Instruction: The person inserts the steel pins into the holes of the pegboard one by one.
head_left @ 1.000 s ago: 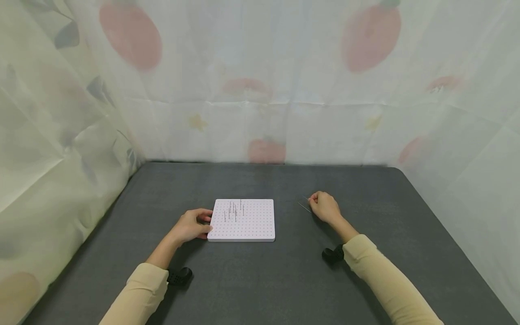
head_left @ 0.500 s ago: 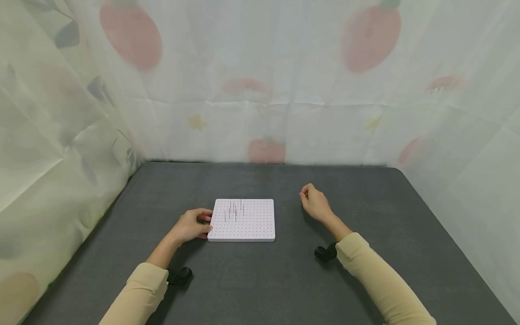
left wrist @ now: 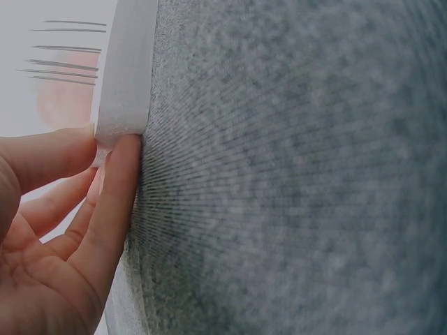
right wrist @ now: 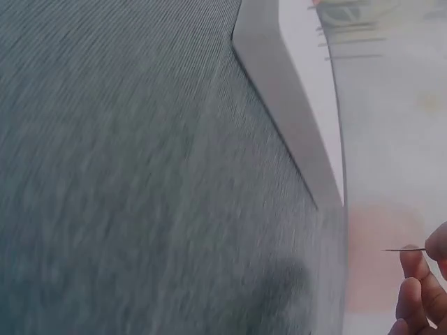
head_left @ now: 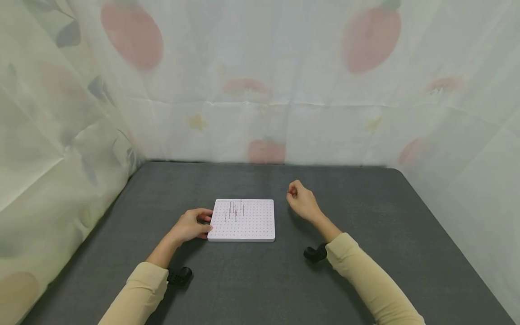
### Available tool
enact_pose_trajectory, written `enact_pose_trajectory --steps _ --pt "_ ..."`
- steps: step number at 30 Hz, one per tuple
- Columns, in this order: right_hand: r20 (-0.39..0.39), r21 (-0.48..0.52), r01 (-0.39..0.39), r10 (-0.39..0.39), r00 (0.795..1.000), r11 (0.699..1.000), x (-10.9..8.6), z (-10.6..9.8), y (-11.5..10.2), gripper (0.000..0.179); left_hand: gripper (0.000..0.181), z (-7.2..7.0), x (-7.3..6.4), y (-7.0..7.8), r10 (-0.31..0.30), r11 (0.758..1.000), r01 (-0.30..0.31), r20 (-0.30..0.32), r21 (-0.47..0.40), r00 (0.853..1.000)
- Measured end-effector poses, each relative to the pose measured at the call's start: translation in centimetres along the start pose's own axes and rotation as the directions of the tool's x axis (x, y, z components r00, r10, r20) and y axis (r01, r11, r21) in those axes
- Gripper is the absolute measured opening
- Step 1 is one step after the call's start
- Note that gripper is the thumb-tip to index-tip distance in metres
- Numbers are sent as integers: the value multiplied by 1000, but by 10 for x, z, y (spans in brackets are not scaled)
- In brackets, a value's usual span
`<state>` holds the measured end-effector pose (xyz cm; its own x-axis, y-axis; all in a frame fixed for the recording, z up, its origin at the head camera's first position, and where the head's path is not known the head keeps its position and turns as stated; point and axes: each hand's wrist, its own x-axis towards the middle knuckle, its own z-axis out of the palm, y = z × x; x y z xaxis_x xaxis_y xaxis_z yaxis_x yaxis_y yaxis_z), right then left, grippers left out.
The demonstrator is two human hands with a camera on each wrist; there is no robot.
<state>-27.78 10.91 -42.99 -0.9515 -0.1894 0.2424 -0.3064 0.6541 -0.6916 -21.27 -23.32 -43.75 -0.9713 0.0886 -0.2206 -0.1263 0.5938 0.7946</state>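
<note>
A white board [head_left: 256, 225] dotted with rows of small holes lies flat on the dark grey table. Several thin metal pins [head_left: 235, 215] stand upright in its far left part. My left hand [head_left: 188, 225] pinches the board's left edge, thumb [left wrist: 59, 155] at the upper rim and fingertips low on the side, close to the tabletop. To the right of the board, my right hand [head_left: 304, 201] is raised over the table. Between its thumb and fingertip it pinches a thin dark pin [right wrist: 399, 250], whose free end points out past the fingers in the right wrist view.
The grey table [head_left: 252, 284] reaches back to a pale curtain [head_left: 325, 135] printed with fruit shapes. Another curtain [head_left: 61, 180] hangs along the left side. Black wrist cameras [head_left: 314, 254] stick out under both cuffs.
My right hand has moved left toward the board and slightly away from me. A thin pin seen beside that hand earlier no longer shows. My left hand and the board have stayed still.
</note>
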Motion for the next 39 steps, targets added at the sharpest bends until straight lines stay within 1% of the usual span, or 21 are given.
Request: enact_pose_trajectory --steps 7,13,16,23,35,39 --pt "9 31 4 -4 1000 1000 2 6 -9 8 55 1 1 1 3 1000 -3 -1 1 1000" --pt "24 51 30 -31 999 998 1 11 -18 7 54 2 1 1 -1 1000 1 -3 -2 1000" --pt "39 42 38 -39 998 998 0 16 -22 5 54 3 0 1 -2 1000 2 -2 -5 1000" --pt "41 41 48 -50 998 998 -2 26 -31 4 55 3 0 2 3 1000 -3 -1 -12 1000" --pt "21 56 148 -149 989 987 -6 45 -43 5 54 4 0 4 2 1000 -2 -1 -14 1000" --pt "33 52 175 -176 984 983 -8 51 -47 5 54 4 0 4 7 1000 -7 -5 -7 1000"
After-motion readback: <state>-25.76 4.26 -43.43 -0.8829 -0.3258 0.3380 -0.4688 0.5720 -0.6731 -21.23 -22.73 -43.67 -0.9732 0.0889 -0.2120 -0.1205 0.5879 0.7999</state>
